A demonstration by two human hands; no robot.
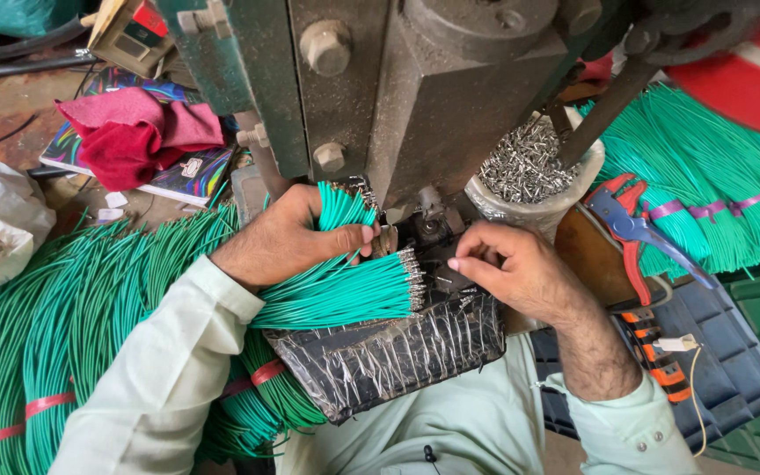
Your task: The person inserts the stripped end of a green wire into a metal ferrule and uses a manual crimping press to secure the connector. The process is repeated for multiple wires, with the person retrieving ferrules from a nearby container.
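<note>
My left hand [288, 236] grips a bunch of green wires [345, 290] with metal terminals on their ends, held just below the dark grey press machine [415, 97]. The terminal ends point right toward the press die [428, 233]. My right hand [512, 268] rests by the die with fingers curled, its fingertips touching small metal parts on the black plate; whether it pinches one is unclear. A black tray wrapped in clear plastic [398, 352] sits under both hands.
Long bundles of green wire [54, 334] lie at left, more bundles [714, 185] at right. A white container of metal terminals [525, 171] stands beside the press. Red-handled cutters [631, 229] lie at right. A red cloth [134, 136] covers a colourful book.
</note>
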